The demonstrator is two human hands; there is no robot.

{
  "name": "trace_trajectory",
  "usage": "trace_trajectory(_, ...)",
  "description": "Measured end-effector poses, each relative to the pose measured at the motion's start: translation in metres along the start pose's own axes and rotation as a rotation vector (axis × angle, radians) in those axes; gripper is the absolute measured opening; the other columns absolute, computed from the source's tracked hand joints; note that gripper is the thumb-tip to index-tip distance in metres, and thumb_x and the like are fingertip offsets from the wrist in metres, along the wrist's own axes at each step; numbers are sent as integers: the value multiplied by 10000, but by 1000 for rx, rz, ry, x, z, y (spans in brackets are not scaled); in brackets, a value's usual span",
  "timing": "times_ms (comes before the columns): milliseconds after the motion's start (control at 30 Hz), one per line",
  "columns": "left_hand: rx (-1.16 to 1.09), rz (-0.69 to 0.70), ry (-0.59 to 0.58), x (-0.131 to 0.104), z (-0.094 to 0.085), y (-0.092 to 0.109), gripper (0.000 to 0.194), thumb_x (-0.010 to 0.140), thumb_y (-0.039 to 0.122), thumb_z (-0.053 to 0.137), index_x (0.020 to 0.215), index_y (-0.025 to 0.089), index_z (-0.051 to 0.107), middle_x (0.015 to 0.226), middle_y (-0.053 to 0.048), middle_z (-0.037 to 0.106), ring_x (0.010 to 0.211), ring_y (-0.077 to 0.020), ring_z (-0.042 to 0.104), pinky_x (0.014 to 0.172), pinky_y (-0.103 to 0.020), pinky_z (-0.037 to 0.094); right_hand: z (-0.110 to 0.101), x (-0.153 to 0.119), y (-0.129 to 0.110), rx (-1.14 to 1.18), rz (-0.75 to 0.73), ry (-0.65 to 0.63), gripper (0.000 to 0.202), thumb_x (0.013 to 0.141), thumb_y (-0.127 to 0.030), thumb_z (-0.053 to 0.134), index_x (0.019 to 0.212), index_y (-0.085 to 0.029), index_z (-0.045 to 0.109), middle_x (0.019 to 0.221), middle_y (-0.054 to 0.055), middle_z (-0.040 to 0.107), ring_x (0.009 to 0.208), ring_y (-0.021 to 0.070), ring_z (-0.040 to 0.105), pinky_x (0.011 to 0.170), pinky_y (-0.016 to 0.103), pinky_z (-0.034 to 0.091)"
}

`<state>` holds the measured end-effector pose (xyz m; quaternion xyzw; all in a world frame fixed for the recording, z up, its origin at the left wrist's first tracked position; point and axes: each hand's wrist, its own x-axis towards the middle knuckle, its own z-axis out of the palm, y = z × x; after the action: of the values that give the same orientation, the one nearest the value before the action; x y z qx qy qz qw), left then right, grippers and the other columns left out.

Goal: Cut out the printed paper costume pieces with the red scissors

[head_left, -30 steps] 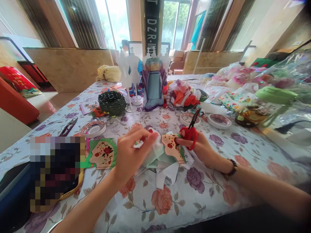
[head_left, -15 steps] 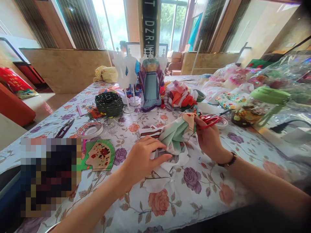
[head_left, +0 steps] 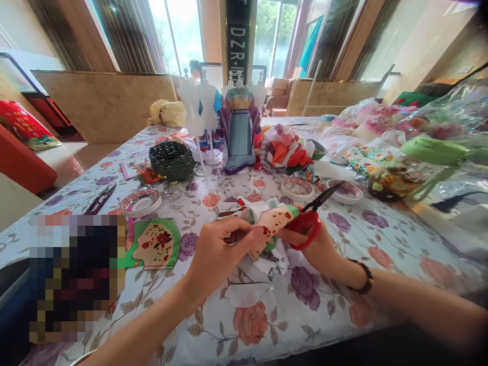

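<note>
A peach fabric piece [head_left: 277, 221] with red flowers and a green edge stretches between my hands, above the table. My left hand [head_left: 221, 246] pinches its near-left end between thumb and fingers. Red-handled scissors [head_left: 313, 235] are in my right hand [head_left: 324, 256], their dark blades pointing up and away to the right. Fingers of that hand also touch the fabric's right end, though their exact grip is partly hidden. Below lie crumpled white fabric scraps [head_left: 247, 293]. To the left, a similar green-edged floral piece [head_left: 160, 244] lies flat.
Tape rolls [head_left: 141, 202], thread snips [head_left: 99, 199] and a dark woven basket [head_left: 171, 160] stand on the left. White dress forms [head_left: 194, 107] and a dressed one [head_left: 239, 134] rise behind. A green-lidded bottle [head_left: 400, 175] and plastic bags fill the right side.
My right hand has come nearer and lower with the scissors, whose blades now point more upward. My left hand has moved from resting on the scraps to pinching the floral fabric, now raised.
</note>
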<state>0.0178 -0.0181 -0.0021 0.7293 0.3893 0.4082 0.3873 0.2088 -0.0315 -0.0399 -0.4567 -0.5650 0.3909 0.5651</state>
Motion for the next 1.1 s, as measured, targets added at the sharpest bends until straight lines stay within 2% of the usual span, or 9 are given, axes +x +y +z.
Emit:
trace_trajectory(167, -347, -48, 71, 2, -6, 0, 226, 796, 253, 591, 588, 176, 548, 618, 35, 491, 578, -79, 432, 529, -196, 357, -1, -2, -6, 47, -36, -26, 300, 716, -252, 797, 643, -204, 510, 614, -68, 468, 547, 93, 428, 512, 230, 385)
trace_trajectory(300, -504, -110, 43, 8, -21, -4, 271, 730, 216, 591, 505, 172, 447, 581, 22, 439, 672, -108, 488, 523, -179, 362, -2, -3, -8, 92, 5, -127, 298, 711, -281, 810, 676, -208, 523, 640, -57, 524, 552, 98, 481, 499, 230, 402)
trace_trajectory(367, -488, -108, 41, 12, -28, -3, 250, 691, 199, 594, 494, 170, 444, 606, 8, 513, 729, -123, 535, 549, -179, 389, -2, -4, -7, 108, -3, -148, 321, 690, -306, 827, 679, -209, 521, 685, -37, 578, 580, 114, 532, 507, 240, 435)
trace_trajectory(467, -447, -129, 30, 15, -36, 1, 215, 647, 193, 597, 502, 159, 441, 767, -10, 633, 671, -105, 541, 556, -198, 414, -4, -3, -5, 131, -3, -122, 320, 704, -322, 822, 689, -213, 521, 765, -8, 660, 625, 134, 592, 535, 253, 480)
trace_trajectory(600, -308, -103, -13, 15, -37, 7, 232, 631, 162, 582, 479, 160, 408, 651, 3, 599, 595, -92, 529, 494, -187, 378, -7, -3, -5, 151, 22, -73, 304, 731, -288, 811, 679, -211, 522, 866, 13, 731, 719, 148, 649, 617, 261, 533)
trace_trajectory(733, -177, -16, -79, 14, -33, 8, 223, 654, 105, 545, 507, 169, 390, 627, 23, 610, 598, -92, 571, 537, -191, 448, -8, -5, -5, 213, 18, -110, 273, 734, -260, 817, 706, -221, 548, 939, 7, 762, 806, 163, 691, 676, 269, 567)
trace_trajectory(833, -111, 27, -90, 14, -29, 6, 168, 667, 66, 531, 585, 178, 435, 650, 48, 606, 595, -76, 584, 573, -188, 478, -8, -6, -5, 242, -17, -103, 248, 772, -254, 791, 722, -233, 549, 995, -1, 769, 820, 159, 705, 710, 279, 580)
trace_trajectory(1000, -122, 18, -33, 12, -28, 6, 159, 714, 79, 569, 805, 203, 526, 698, 65, 650, 643, -75, 604, 594, -170, 483, -14, -6, -3, 209, -207, 55, 237, 810, -328, 758, 747, -255, 541, 963, -19, 768, 826, 177, 725, 788, 342, 598)
trace_trajectory(1100, -140, 4, -9, 11, -29, 8, 225, 720, 108, 615, 887, 216, 510, 717, 66, 671, 647, -79, 605, 577, -161, 489, -18, -5, -3, 187, -239, -5, 248, 800, -284, 768, 754, -256, 526, 1007, -25, 764, 854, 179, 725, 813, 354, 593)
